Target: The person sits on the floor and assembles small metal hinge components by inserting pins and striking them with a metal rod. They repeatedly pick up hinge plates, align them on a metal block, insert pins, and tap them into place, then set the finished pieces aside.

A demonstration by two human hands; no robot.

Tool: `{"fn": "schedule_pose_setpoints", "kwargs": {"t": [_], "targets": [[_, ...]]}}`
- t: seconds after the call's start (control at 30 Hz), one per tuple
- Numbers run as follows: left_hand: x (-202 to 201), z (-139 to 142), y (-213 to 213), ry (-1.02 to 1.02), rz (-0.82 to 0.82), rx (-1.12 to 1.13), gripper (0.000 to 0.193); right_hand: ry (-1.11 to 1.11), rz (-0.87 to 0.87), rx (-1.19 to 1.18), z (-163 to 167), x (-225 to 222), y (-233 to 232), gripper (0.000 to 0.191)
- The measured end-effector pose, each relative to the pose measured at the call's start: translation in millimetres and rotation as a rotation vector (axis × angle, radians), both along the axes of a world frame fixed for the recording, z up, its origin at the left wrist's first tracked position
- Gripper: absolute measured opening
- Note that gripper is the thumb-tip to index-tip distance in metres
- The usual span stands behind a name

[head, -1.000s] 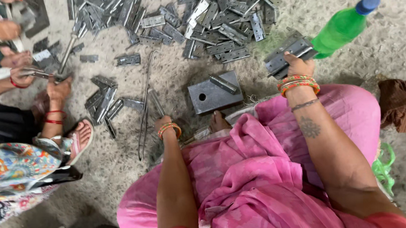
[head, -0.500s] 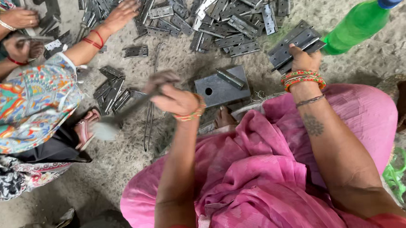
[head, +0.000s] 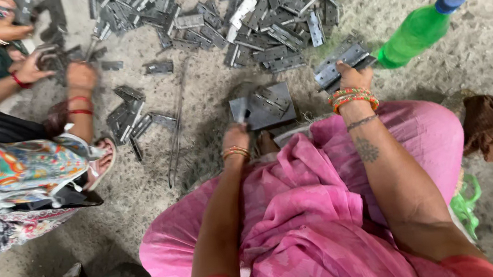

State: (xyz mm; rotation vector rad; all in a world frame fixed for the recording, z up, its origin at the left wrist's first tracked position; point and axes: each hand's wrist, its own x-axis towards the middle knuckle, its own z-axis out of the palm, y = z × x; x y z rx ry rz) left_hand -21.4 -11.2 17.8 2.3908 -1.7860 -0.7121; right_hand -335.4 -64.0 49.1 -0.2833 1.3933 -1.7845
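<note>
Left hand (head: 236, 138) closed on blurred tool beside square grey steel block (head: 264, 106); right hand (head: 353, 76) gripping stacked grey metal hinges (head: 344, 63) beyond block, ready.

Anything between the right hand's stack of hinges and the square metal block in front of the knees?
Nothing visible. The right hand rests on a stack of grey metal hinges, and only bare concrete floor lies between it and the square grey metal block. The left hand holds a blurred tool at the block's near-left edge, off that path.
</note>
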Motion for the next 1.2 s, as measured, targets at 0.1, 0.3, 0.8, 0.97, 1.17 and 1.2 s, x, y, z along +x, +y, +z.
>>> {"fn": "schedule_pose_setpoints", "kwargs": {"t": [0.1, 0.3, 0.8, 0.97, 1.17, 1.2], "targets": [[39.4, -3.0, 2.7, -0.068, 0.266, -0.083, 0.052, -0.015, -0.018, 0.065, 3.6, 2.3, 1.6, 0.022], [57.7, 5.6, 5.4, -0.475, 0.091, -0.117, 0.057, -0.017, 0.018, 0.012, 8.4, 10.1, -1.6, 0.02], [-70.8, 46.5, -87.7, -0.233, -0.652, 0.085, 0.036, 0.026, 0.022, -0.001, 5.8, 8.6, -0.6, 0.02], [-23.8, 43.6, -79.3, -0.105, -0.369, -0.013, 0.05, 0.031, 0.108, -0.069, -1.8, 16.1, -6.2, 0.019], [24.7, 17.6, -58.7, 0.358, 0.083, 0.024, 0.046, 0.047, 0.143, 0.021, -4.2, 24.0, -7.5, 0.018], [30.8, 16.4, -57.5, 0.462, 0.154, 0.078, 0.035, 0.036, 0.146, 0.021, -4.5, 24.3, -7.8, 0.018]]}}
